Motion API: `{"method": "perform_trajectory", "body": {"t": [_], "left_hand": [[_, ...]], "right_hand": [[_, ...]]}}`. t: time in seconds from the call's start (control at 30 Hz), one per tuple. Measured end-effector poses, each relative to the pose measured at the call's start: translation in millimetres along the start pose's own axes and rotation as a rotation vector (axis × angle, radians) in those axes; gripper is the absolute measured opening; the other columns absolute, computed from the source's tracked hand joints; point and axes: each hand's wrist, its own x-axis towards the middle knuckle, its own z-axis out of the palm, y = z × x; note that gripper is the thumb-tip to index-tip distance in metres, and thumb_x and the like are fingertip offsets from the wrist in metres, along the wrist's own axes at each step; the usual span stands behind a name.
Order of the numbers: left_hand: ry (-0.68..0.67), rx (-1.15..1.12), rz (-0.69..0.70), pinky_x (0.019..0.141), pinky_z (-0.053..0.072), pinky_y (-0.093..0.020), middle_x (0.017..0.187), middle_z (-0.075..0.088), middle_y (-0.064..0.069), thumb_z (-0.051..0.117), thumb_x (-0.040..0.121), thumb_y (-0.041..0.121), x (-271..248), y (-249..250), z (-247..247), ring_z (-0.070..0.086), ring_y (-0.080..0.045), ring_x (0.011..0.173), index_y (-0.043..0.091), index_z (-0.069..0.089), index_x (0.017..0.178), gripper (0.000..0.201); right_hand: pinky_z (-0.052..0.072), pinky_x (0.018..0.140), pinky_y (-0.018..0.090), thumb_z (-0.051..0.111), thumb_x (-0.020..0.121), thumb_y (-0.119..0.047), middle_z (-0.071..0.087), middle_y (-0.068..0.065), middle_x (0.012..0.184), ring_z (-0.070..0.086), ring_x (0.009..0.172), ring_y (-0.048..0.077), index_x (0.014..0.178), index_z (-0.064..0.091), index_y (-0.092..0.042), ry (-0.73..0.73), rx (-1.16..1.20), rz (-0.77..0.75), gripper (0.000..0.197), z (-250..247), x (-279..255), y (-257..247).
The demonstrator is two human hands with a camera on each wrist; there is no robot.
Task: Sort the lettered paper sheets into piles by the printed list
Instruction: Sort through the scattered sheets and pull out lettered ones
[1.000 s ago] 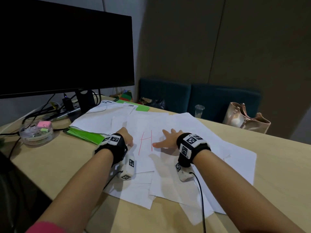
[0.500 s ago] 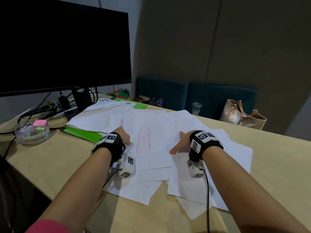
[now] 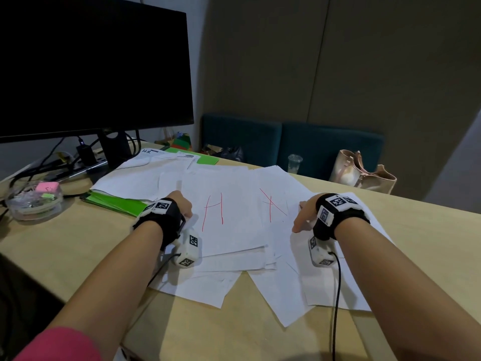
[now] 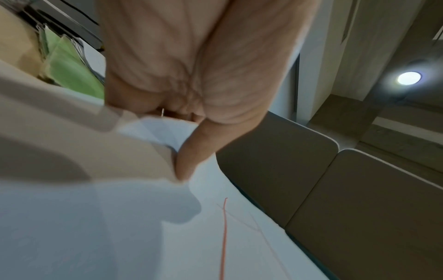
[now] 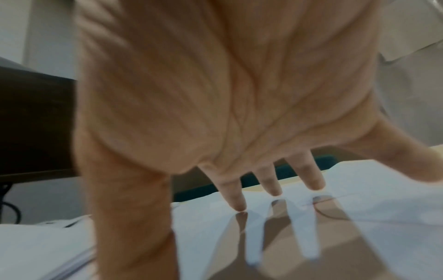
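White sheets lie fanned over the desk (image 3: 78, 256). One sheet bears a red H (image 3: 229, 230); to its right another shows a red X (image 3: 273, 199). My left hand (image 3: 185, 207) sits at the H sheet's left edge, and in the left wrist view the left hand (image 4: 184, 136) pinches that edge (image 4: 155, 128), thumb on top and fingers curled. My right hand (image 3: 302, 217) lies spread on a plain sheet (image 3: 351, 269) right of the X. In the right wrist view its fingertips (image 5: 239, 205) press the paper, straight and apart.
A black monitor (image 3: 91, 66) stands at the back left with cables beside its foot. Green folders (image 3: 117, 204) lie under the papers, left of them a clear dish (image 3: 33, 201). A sheet with printed lines (image 3: 186, 156) lies far back. Plastic cup (image 3: 295, 162) and beige handbag (image 3: 361, 173) behind the desk.
My right hand has slid to the right across the papers, carrying the sheet under it, and the red X has come into sight. The left hand has stayed at the H sheet's edge.
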Motion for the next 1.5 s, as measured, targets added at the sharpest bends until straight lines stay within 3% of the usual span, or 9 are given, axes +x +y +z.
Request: {"method": "perform_trajectory", "body": {"t": [0.2, 0.4, 0.6, 0.7, 0.8, 1.0, 1.13, 1.3, 1.5], "left_hand": [[0.114, -0.241, 0.084, 0.087, 0.039, -0.03, 0.136, 0.048, -0.022, 0.044, 0.093, -0.004, 0.5, 6.5, -17.0, 0.05, -0.034, 0.116, -0.004, 0.045, 0.133, 0.04], [0.156, -0.375, 0.137, 0.079, 0.039, -0.028, 0.126, 0.056, -0.019, 0.052, 0.092, -0.001, -3.8, 26.5, -43.4, 0.052, -0.033, 0.116, -0.005, 0.052, 0.124, 0.032], [0.152, -0.673, 0.214, 0.081, 0.047, -0.036, 0.096, 0.06, -0.017, 0.056, 0.086, -0.005, -2.5, 42.0, -47.5, 0.057, -0.03, 0.094, 0.004, 0.058, 0.092, 0.011], [0.169, -0.656, 0.215, 0.075, 0.043, -0.033, 0.093, 0.052, -0.013, 0.06, 0.087, 0.007, -7.3, 49.2, -43.3, 0.052, -0.027, 0.085, 0.013, 0.05, 0.098, 0.016], [0.173, -0.266, 0.24, 0.081, 0.044, -0.031, 0.103, 0.055, -0.007, 0.063, 0.088, 0.025, -14.8, 49.5, -35.3, 0.056, -0.026, 0.102, 0.013, 0.05, 0.114, 0.032], [-0.052, 0.236, 0.332, 0.096, 0.04, -0.031, 0.135, 0.051, -0.013, 0.06, 0.09, 0.042, -34.5, 58.8, 6.1, 0.049, -0.029, 0.122, 0.007, 0.047, 0.132, 0.056], [-0.135, 0.343, 0.334, 0.1, 0.038, -0.034, 0.142, 0.046, -0.013, 0.055, 0.086, 0.06, -43.1, 74.2, 31.2, 0.046, -0.029, 0.127, 0.005, 0.038, 0.139, 0.078], [-0.16, 0.399, 0.331, 0.077, 0.045, -0.03, 0.119, 0.062, -0.011, 0.062, 0.079, 0.065, -51.2, 87.6, 46.7, 0.06, -0.029, 0.106, 0.006, 0.055, 0.118, 0.072], [-0.109, 0.368, 0.306, 0.066, 0.045, -0.026, 0.089, 0.062, -0.006, 0.068, 0.076, 0.05, -51.2, 92.5, 51.8, 0.057, -0.025, 0.077, 0.012, 0.06, 0.081, 0.039]], "right_hand": [[0.036, 0.103, 0.035, 0.052, 0.093, -0.046, 0.043, 0.007, 0.144, 0.043, 0.129, 0.025, 0.142, 0.038, -0.009, 0.271, 0.288, -0.235, 0.063, -3.0, -7.0, -30.1], [0.053, 0.07, 0.033, 0.054, 0.094, -0.039, 0.056, 0.009, 0.091, 0.054, 0.074, 0.019, 0.109, 0.058, -0.006, 0.17, 0.85, -0.424, 0.036, 1.9, -9.1, -67.2], [0.027, 0.039, 0.017, 0.053, 0.083, 0.003, 0.043, 0.012, 0.076, 0.036, 0.05, 0.015, 0.07, 0.044, -0.012, 0.318, 1.048, -0.326, 0.022, -1.6, 1.5, -72.5], [0.048, 0.072, 0.021, 0.053, 0.089, -0.004, 0.06, 0.007, 0.1, 0.06, 0.093, 0.022, 0.078, 0.048, -0.019, 0.38, 0.953, -0.193, 0.019, -7.3, 0.0, -53.8], [0.042, 0.082, 0.006, 0.05, 0.095, -0.007, 0.052, 0.015, 0.134, 0.047, 0.128, 0.028, 0.12, 0.056, -0.002, 0.457, 0.725, -0.012, 0.026, -7.9, 4.3, -25.5], [0.039, 0.099, 0.027, 0.062, 0.092, -0.023, 0.058, 0.009, 0.128, 0.052, 0.123, 0.026, 0.091, 0.054, -0.011, 0.419, 0.473, 0.093, 0.014, 10.4, 15.9, 5.3], [0.04, 0.096, 0.022, 0.054, 0.096, -0.02, 0.059, 0.005, 0.126, 0.054, 0.121, 0.02, 0.12, 0.057, -0.008, 0.419, 0.409, 0.068, 0.028, 21.8, 21.1, 2.8], [0.043, 0.091, 0.027, 0.06, 0.089, -0.016, 0.053, 0.007, 0.099, 0.057, 0.105, 0.027, 0.111, 0.058, -0.005, 0.305, 0.267, 0.085, 0.024, 24.6, 28.0, 2.1], [0.038, 0.101, 0.037, 0.059, 0.09, -0.017, 0.05, 0.015, 0.131, 0.048, 0.123, 0.034, 0.122, 0.051, -0.003, 0.303, 0.295, 0.125, 0.035, 27.7, 36.7, 5.9]]}}
